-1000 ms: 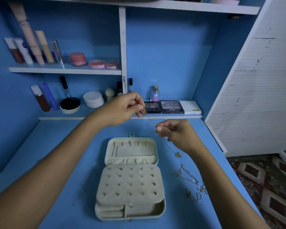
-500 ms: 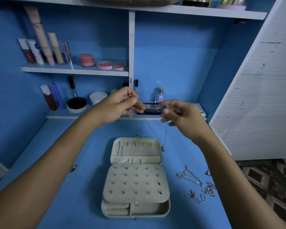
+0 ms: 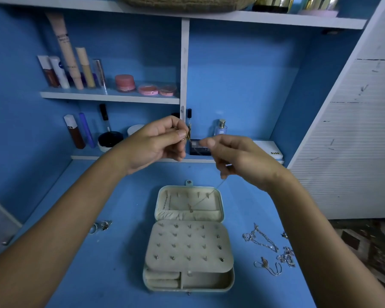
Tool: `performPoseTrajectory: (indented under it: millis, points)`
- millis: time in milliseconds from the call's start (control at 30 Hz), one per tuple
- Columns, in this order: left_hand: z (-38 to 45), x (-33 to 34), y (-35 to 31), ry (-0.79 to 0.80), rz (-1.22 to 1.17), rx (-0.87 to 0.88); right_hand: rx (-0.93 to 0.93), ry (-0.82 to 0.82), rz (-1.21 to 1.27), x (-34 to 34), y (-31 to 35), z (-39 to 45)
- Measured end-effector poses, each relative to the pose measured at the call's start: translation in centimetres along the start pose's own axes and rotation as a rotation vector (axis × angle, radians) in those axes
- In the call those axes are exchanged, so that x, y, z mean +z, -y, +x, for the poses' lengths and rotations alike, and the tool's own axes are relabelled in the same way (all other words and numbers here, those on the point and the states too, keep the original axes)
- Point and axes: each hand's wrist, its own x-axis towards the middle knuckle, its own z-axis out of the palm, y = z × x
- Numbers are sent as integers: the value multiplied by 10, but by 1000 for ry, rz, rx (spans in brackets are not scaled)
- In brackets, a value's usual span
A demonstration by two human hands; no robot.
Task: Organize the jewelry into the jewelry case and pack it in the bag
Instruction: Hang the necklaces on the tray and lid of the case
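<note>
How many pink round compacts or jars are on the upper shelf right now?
3: a taller pink jar on the left, a flat pink compact in the middle, a smaller compact beside the divider. Others may be hidden.

A pale jewelry case [image 3: 188,238] lies open on the blue tabletop, its lid flat at the far side and a studded earring panel over the base. A thin gold necklace [image 3: 206,197] hangs above the lid, its pendant low. Silver chains [image 3: 261,238] lie right of the case; rings [image 3: 101,226] lie left.
</note>
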Motion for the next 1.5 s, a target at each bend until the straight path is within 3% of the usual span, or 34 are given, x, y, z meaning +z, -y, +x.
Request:
performPoseTrajectory:
  millis: [367,600,700,800,1100,1500]
  points:
    - [-9,-2,9,42,120,-63,88,87,-308,15,-18,7]
    - [-8,7,11,70,179,-69,146,78,-239,26,-29,7]
    - [-6,12,11,71,189,-68,48,18,-246,31,-31,7]
    - [-5,13,12,72,206,-72,-19,18,-64,34,-32,7]
    - [-8,10,31,17,292,-96,-22,-46,68,30,-39,7]
    - [-23,13,63,-124,589,-203,40,-150,-380,41,-65,26]
